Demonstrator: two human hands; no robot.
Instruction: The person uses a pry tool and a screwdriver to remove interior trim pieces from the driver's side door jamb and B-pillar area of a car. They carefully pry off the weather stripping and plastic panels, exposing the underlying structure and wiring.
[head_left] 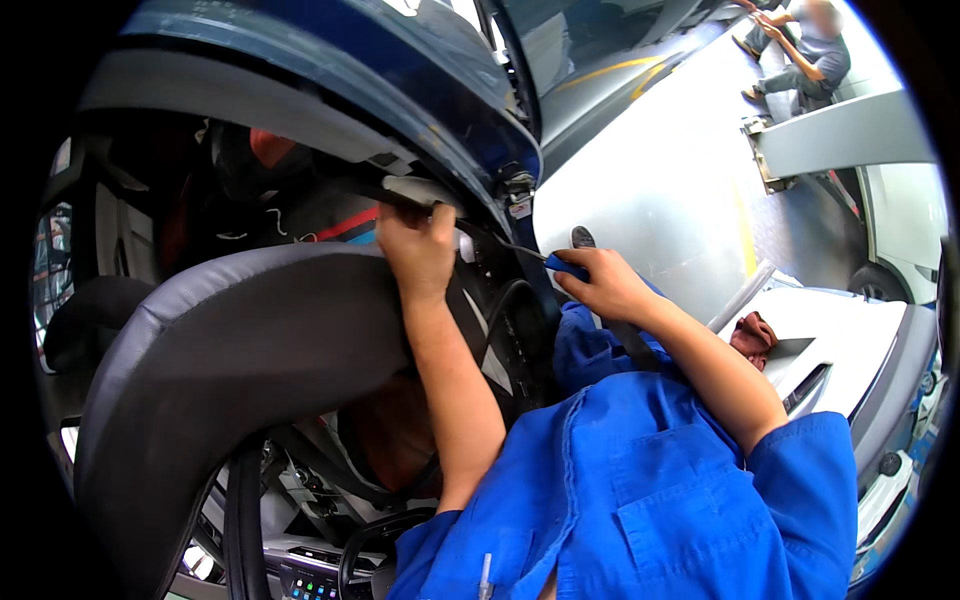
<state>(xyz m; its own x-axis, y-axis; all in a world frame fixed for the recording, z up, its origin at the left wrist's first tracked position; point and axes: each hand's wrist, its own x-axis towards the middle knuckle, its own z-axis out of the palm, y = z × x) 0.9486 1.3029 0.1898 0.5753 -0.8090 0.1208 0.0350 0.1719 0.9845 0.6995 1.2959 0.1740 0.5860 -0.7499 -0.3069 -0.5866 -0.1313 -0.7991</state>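
Note:
My left hand [420, 250] reaches up over a grey car seat [230, 350], and its fingers curl on the edge of a pale trim panel [415, 190] along the blue car's door frame [400, 90]. In my right hand [600, 283] is a screwdriver with a blue handle [566, 266]. Its thin shaft points left toward the trim, just right of my left hand. Both forearms come out of blue coverall sleeves. The screwdriver's tip is hidden against the dark frame.
A steering wheel [370, 545] and a lit dashboard screen [310, 585] show at the bottom. A white car [900, 210] and a white body panel [840, 340] with a red rag [755, 330] lie at the right. Another person [805, 50] sits at the top right.

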